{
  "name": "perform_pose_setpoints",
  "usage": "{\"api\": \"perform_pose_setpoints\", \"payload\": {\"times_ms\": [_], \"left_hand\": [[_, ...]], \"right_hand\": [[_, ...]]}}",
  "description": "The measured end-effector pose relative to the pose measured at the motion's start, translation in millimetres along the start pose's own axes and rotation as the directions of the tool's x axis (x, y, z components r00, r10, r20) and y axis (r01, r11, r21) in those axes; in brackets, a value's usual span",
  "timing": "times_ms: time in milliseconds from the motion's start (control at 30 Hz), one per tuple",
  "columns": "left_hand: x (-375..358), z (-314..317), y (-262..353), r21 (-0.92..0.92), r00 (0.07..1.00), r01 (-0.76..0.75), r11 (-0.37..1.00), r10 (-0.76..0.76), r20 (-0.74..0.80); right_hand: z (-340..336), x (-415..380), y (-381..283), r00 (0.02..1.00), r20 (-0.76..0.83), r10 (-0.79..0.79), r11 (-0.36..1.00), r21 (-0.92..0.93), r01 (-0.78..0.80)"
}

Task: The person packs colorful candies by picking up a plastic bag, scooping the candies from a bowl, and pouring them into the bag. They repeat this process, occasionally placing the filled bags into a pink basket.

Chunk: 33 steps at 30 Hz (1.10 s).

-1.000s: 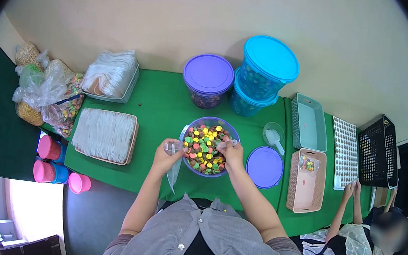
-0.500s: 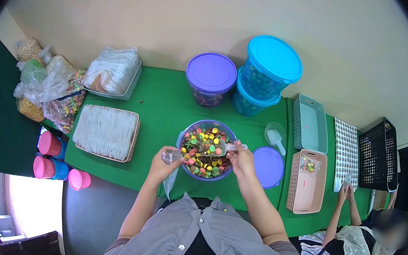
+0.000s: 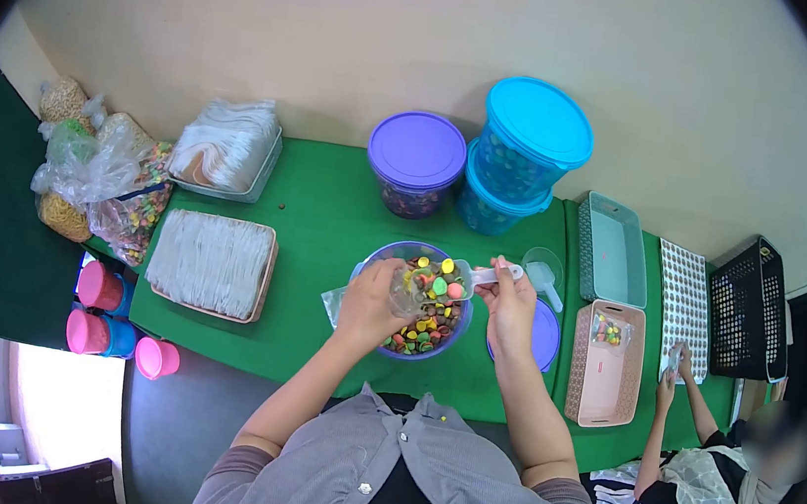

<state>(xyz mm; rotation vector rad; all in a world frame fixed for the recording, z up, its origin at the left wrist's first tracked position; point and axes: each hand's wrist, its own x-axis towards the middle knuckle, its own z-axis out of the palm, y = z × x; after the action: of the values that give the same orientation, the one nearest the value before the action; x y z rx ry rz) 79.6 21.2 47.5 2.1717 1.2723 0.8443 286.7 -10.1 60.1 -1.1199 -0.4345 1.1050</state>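
Observation:
My right hand (image 3: pixel 508 309) is closed round the handle of a clear scoop (image 3: pixel 486 275) filled with coloured button-shaped candies (image 3: pixel 438 287). The scoop is above a purple bowl (image 3: pixel 463 331) of the same candies, in yellow, green, pink and brown. My left hand (image 3: pixel 368 303) grips a clear plastic bag (image 3: pixel 331 305), whose free end sticks out left of the fingers. A clear, rounded plastic piece (image 3: pixel 406 299) shows at that hand's fingertips, close by the scoop's front edge; its exact shape is hard to make out.
A purple lid (image 3: pixel 543 338) and a cup with a second scoop (image 3: pixel 544 273) lie right of the bowl. Lidded tubs (image 3: pixel 417 154) stand behind. Baskets of flat bags (image 3: pixel 208 265) are left; a pink basket (image 3: pixel 602 404) is right. A co-worker's hands (image 3: pixel 675 368) hold a small clear bag.
My right hand has lifted the scoop of candies from the bowl and shifted slightly right. My left hand has moved right and up over the bowl with the bag, meeting the scoop.

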Motion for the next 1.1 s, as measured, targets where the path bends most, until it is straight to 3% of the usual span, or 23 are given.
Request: {"api": "perform_pose_setpoints", "payload": {"times_ms": [100, 133, 200, 333, 367, 500, 600, 700, 767, 833, 933, 1000, 1033, 1067, 1100], "left_hand": [[4, 11, 9, -0.013, 1.000, -0.019, 1.000, 0.019, 0.008], [4, 15, 10, -0.015, 1.000, -0.020, 1.000, 0.020, 0.009], [4, 25, 10, -0.059, 1.000, -0.001, 0.998, 0.001, -0.010], [5, 30, 12, -0.130, 0.993, 0.119, 0.984, -0.119, 0.007], [5, 31, 11, -0.130, 0.993, 0.120, 0.984, -0.120, 0.006], [7, 33, 7, -0.088, 0.996, 0.077, 0.993, -0.079, -0.029], [12, 32, 5, -0.120, 0.995, 0.069, 0.990, -0.077, -0.065], [17, 27, 4, -0.171, 0.991, 0.082, 0.982, -0.099, -0.092], [17, 21, 0, -0.194, 0.987, 0.107, 0.975, -0.128, -0.095], [17, 15, -5, -0.327, 0.959, 0.225, 0.918, -0.268, -0.095], [16, 2, -7, -0.383, 0.942, 0.241, 0.892, -0.309, -0.128], [17, -6, -4, -0.364, 0.938, 0.239, 0.900, -0.312, -0.154], [16, -8, -4, -0.343, 0.932, 0.240, 0.908, -0.315, -0.182], [15, -9, -6, -0.342, 0.931, 0.244, 0.908, -0.318, -0.181], [15, -10, -7, -0.346, 0.930, 0.233, 0.909, -0.312, -0.194]], "right_hand": [[9, -3, -2, 0.979, 0.090, -0.182, 0.935, -0.291, 0.201], [12, -5, -4, 0.979, 0.086, -0.184, 0.935, -0.291, 0.201], [19, -9, -9, 0.941, 0.234, -0.243, 0.813, -0.481, 0.330], [36, -11, -17, 0.895, 0.306, -0.325, 0.671, -0.592, 0.446], [41, -14, -21, 0.912, 0.294, -0.286, 0.661, -0.629, 0.410], [48, -12, -26, 0.920, 0.323, -0.221, 0.640, -0.664, 0.386], [52, -11, -28, 0.900, 0.335, -0.278, 0.637, -0.637, 0.434], [53, -12, -35, 0.850, 0.356, -0.389, 0.646, -0.552, 0.527], [50, -7, -39, 0.787, 0.234, -0.571, 0.658, -0.444, 0.609], [39, 3, -34, 0.802, 0.248, -0.543, 0.640, -0.496, 0.587], [21, 21, -3, 0.799, 0.356, -0.484, 0.540, -0.597, 0.593], [16, 24, 17, 0.819, 0.493, -0.292, 0.504, -0.649, 0.570], [12, 34, 34, 0.718, 0.568, -0.402, 0.391, -0.602, 0.696], [3, 37, 47, 0.720, 0.569, -0.398, 0.394, -0.603, 0.694], [3, 36, 51, 0.818, 0.481, -0.316, 0.499, -0.649, 0.575]]}}
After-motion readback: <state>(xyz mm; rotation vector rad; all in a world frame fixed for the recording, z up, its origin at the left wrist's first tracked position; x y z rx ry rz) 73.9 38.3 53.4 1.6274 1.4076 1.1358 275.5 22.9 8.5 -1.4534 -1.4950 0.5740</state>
